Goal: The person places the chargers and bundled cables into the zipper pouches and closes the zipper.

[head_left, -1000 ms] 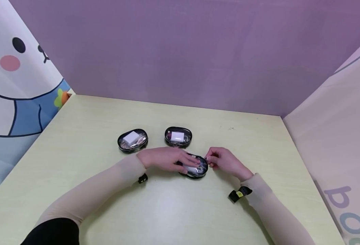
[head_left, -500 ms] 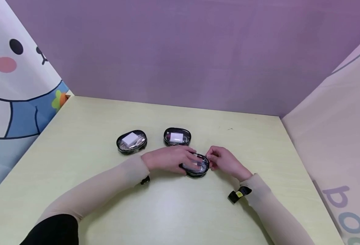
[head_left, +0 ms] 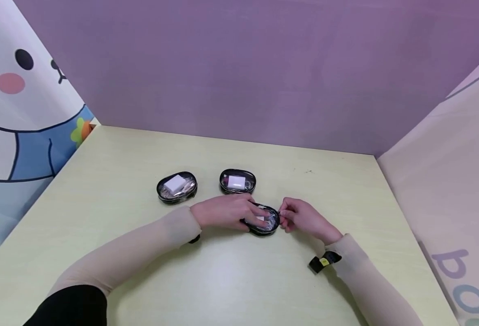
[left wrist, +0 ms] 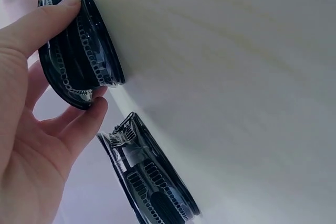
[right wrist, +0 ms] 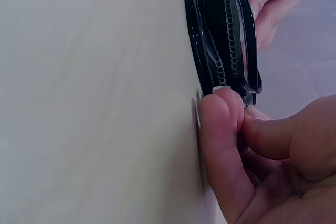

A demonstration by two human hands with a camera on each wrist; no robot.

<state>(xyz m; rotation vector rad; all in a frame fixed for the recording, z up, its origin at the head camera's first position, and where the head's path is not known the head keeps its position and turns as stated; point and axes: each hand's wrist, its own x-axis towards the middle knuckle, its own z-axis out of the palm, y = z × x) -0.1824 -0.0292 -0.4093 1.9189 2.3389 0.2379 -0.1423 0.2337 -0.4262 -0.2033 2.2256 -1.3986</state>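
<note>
An oval clear zippered pouch (head_left: 272, 220) with black trim rests on the table under both hands. My left hand (head_left: 227, 213) grips it from the left, thumb on the near side and fingers spread over the top. In the left wrist view the thumb presses the zippered side of this pouch (left wrist: 79, 51). At the pouch's right end, my right hand (head_left: 304, 219) pinches the zipper pull between thumb and forefinger; the fingertips mostly hide it. In the right wrist view, the zipper teeth run along the side of the pouch (right wrist: 226, 35) to these fingertips.
Two similar pouches lie farther back on the pale table (head_left: 223, 280): one at the left (head_left: 177, 187) and one behind my left hand (head_left: 237, 181), each with a white item inside. A purple panel (head_left: 239, 72) rises at the back, with printed panels at both sides.
The gripped pouch and my left hand have shifted slightly right. My left fingers have spread somewhat over the pouch's top. The right hand stays at the pouch's right end, moving a little right.
</note>
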